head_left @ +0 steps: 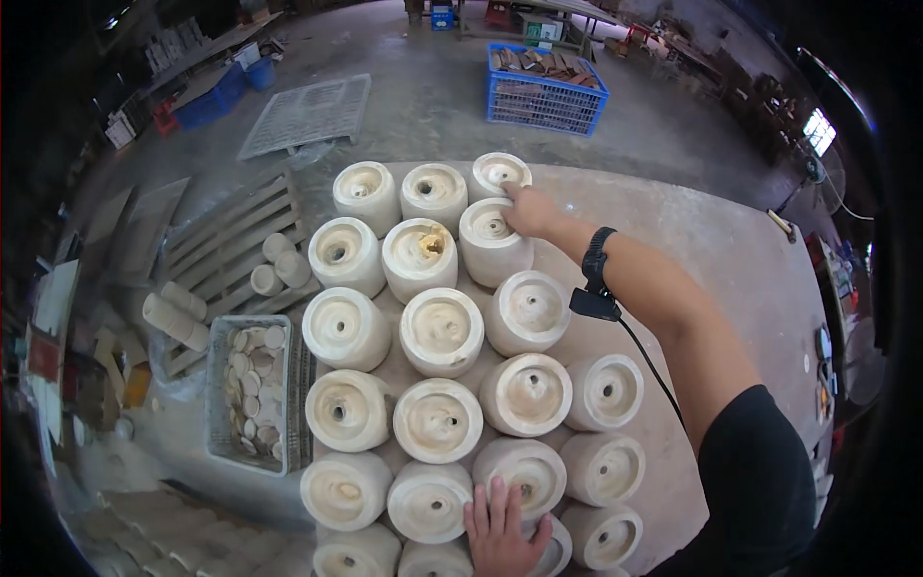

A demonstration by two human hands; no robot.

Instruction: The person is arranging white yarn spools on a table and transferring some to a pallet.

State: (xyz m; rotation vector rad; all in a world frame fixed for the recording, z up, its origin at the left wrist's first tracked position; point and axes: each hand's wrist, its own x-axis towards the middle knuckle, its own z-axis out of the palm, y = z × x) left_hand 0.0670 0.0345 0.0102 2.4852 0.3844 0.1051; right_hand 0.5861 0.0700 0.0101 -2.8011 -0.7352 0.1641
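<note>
Rows of round, off-white plaster moulds stand close together on a broad table [654, 212]. Most have a recessed top with a small hole in the middle. My right arm stretches to the far end, where my right hand [532, 212] has its fingers bent over the near rim of the farthest mould [493, 169]. Just below that hand sits another mould [492, 255]; the fingers' undersides are hidden. Close to me, my left hand [505, 539] lies with spread fingers on the tops of the near moulds, touching one mould [538, 471]. One mould [413, 269] has a yellowish, broken-looking patch.
Left of the table, a grey crate [213, 385] holds pale round discs. Beyond it, a wooden pallet [216, 240] carries several pale cylinders. A blue crate [548, 120] of brown pieces and a light pallet [308, 111] lie on the far floor. A fan [822, 178] stands far right.
</note>
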